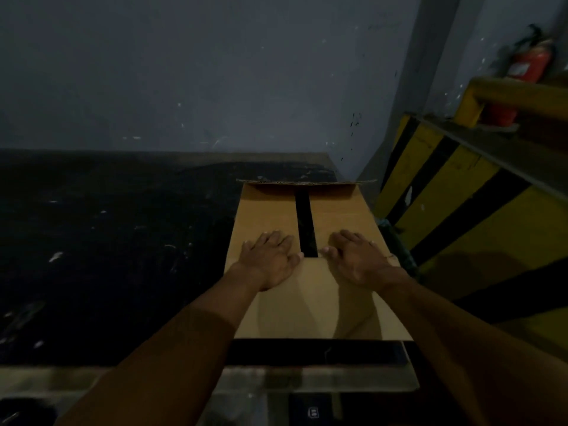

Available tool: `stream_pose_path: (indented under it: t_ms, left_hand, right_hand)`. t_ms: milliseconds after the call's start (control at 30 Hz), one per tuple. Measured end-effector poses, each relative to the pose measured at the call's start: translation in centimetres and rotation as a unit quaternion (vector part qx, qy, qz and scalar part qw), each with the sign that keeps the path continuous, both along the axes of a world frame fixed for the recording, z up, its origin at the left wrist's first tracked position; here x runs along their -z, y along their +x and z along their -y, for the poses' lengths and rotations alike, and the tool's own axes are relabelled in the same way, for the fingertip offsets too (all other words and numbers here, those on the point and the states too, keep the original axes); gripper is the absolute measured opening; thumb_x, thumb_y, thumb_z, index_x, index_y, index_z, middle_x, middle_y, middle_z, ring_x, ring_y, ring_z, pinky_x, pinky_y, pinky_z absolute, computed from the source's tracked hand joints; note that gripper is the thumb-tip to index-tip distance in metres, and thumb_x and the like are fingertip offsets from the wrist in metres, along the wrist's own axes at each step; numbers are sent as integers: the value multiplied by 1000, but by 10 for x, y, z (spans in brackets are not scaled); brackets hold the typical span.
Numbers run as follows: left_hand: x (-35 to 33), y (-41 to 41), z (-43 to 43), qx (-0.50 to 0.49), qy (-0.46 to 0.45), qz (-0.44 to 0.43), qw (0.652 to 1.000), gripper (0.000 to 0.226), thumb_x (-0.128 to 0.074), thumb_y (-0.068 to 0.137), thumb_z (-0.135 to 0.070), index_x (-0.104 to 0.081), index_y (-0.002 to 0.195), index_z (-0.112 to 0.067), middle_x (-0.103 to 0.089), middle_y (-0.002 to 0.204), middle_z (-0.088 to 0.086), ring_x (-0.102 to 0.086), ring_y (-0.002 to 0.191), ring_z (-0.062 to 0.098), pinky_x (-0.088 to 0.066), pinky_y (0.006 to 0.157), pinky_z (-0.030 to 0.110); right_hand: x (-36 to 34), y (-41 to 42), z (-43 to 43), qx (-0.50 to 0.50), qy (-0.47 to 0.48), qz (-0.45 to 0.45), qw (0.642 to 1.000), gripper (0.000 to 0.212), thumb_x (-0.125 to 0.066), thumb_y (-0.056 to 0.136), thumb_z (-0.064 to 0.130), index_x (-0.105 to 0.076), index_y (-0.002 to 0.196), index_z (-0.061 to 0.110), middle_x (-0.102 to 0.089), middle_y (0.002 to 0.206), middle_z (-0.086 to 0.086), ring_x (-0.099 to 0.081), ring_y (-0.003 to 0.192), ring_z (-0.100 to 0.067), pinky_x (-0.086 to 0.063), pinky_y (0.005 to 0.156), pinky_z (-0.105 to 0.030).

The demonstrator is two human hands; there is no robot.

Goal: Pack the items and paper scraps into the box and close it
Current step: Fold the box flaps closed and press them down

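A brown cardboard box (307, 302) stands on the dark table, right of centre. Its side flaps are folded down, with a narrow dark gap (305, 226) left between them. The near flap lies flat across the front, and the far flap (307, 188) is still partly raised. My left hand (270, 259) presses flat on the left flap with fingers spread. On the right flap my right hand (356, 259) also lies flat. Neither hand holds anything. The contents of the box are hidden.
The black table top (107, 256) stretches to the left, speckled with small pale scraps. A grey wall (215, 72) rises behind. Close on the right stands a yellow and black striped barrier (461, 195), with a red fire extinguisher (528, 66) behind it.
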State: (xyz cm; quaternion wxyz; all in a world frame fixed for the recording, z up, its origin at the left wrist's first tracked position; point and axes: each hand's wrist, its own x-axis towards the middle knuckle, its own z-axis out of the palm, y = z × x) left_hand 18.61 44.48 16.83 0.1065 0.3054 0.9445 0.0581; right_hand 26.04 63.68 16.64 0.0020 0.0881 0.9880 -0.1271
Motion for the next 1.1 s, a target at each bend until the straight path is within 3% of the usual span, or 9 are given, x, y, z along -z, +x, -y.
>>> stream_pose_path:
  t_ms: [100, 233, 367, 500, 600, 700, 767, 933, 1100]
  left_hand:
    - [-4, 24, 11, 23, -43, 12, 999, 82, -24, 86, -75, 2, 152, -32, 6, 161, 1, 5, 147, 25, -2, 116, 53]
    - [4, 59, 29, 106, -125, -10, 986, 133, -53, 55, -90, 33, 140, -36, 37, 151, 6, 33, 139, 28, 11, 111, 62]
    - [19, 84, 39, 161, -176, -112, 965, 139, -79, 67, -45, 41, 136, -33, 39, 149, 12, 32, 138, 33, 4, 111, 64]
    - [-18, 79, 42, 177, -139, -77, 971, 108, -71, 75, -32, 5, 151, -28, -1, 160, 9, -7, 146, 30, -16, 118, 47]
    - [-70, 60, 40, 155, -66, -23, 985, 60, -66, 79, -31, -45, 135, -28, -53, 133, 3, -52, 116, 19, -45, 96, 38]
    - [-112, 38, 35, 102, -31, -84, 991, 19, -63, 83, -25, -63, 102, -26, -65, 98, 0, -61, 84, 14, -50, 70, 32]
    - [-125, 19, 33, 70, -19, -148, 986, 23, -62, 81, -23, -62, 104, -24, -64, 98, 4, -62, 83, 19, -53, 72, 39]
    - [-105, -26, 20, 3, -6, -199, 980, 91, -63, 85, -31, -2, 152, -22, -17, 157, 13, -18, 144, 30, -18, 115, 53]
    - [-65, -71, -8, 3, -6, -204, 979, 90, -44, 91, -59, 9, 152, -19, 11, 160, 5, 7, 147, 27, -3, 116, 53]
  right_hand:
    - [1, 25, 4, -15, 4, -4, 1000, 48, -33, 98, 51, -45, 133, 20, -42, 140, -6, -37, 130, -32, -32, 103, -43]
    - [2, 68, 21, -27, 33, 32, 999, 91, -38, 85, 74, -10, 152, 20, -8, 160, -3, -6, 146, -30, -11, 115, -49]
    - [7, 97, 38, -50, 100, 126, 986, 131, -57, 62, 84, 21, 149, 24, 26, 157, -5, 19, 144, -37, 5, 116, -57]
    - [-21, 104, 38, -86, 145, 99, 981, 98, -70, 74, 47, -12, 148, 19, -18, 153, -10, -23, 138, -39, -30, 107, -54]
    - [-67, 93, 32, -85, 118, 48, 988, 48, -65, 78, 38, -52, 121, 22, -56, 119, -8, -55, 105, -31, -44, 79, -37]
    - [-104, 75, 28, -25, 203, -34, 978, 30, -57, 86, 32, -57, 112, 19, -62, 108, -10, -59, 96, -32, -41, 72, -35]
    - [-114, 57, 22, 11, 212, -67, 975, 33, -55, 89, 30, -50, 120, 18, -61, 113, -11, -58, 103, -34, -43, 81, -41]
    - [-103, 0, 3, 42, 209, -62, 975, 73, -59, 87, 36, -22, 147, 18, -33, 150, -12, -28, 139, -35, -20, 113, -60]
    - [-75, -49, -18, 6, 181, -75, 981, 98, -61, 84, 51, 1, 153, 19, 2, 161, -7, 4, 148, -31, -4, 119, -54]
